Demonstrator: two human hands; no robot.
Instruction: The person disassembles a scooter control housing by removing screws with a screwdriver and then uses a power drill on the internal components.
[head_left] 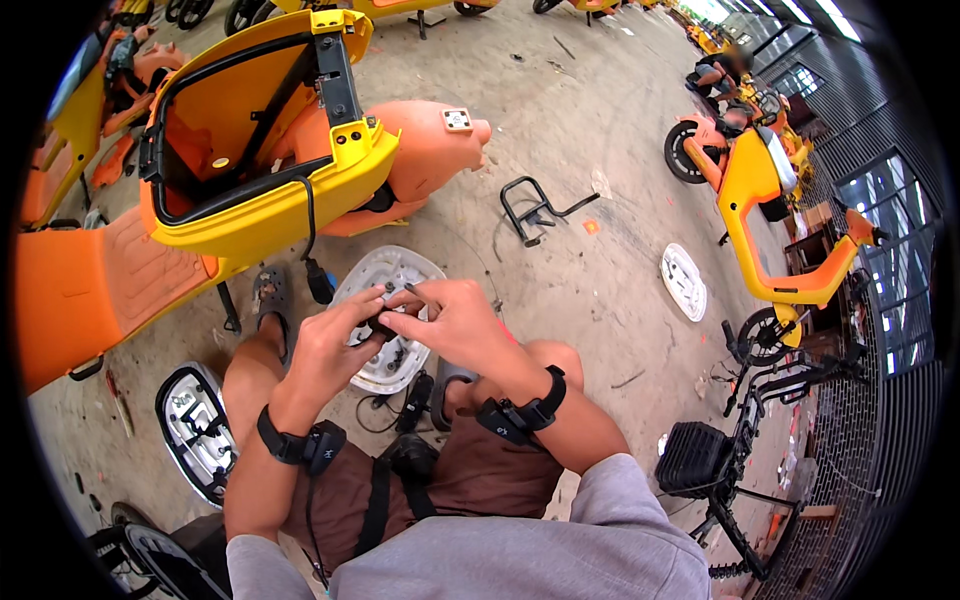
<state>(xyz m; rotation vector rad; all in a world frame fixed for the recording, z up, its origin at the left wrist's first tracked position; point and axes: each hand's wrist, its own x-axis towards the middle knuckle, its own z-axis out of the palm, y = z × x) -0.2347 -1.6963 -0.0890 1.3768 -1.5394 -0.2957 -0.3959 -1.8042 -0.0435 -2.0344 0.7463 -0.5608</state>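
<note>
In front of me, both hands meet over a white molded shell (415,265) that lies on the floor between my feet. My left hand (335,335) is closed, its thumb and fingers pinching a small dark part (382,322). Fingers of my right hand (455,325) close on the same part from the other side, so much of it is hidden. What kind of part it is, I cannot make out. Small dark fittings sit inside the shell, partly covered by my hands.
A yellow and orange scooter (270,235) with an open seat compartment stands at the left. A black tubular frame (530,215) lies ahead. Other white shells lie on the left (195,430) and right (684,283). Another scooter (740,210) stands at the right, near a crouching person (712,75).
</note>
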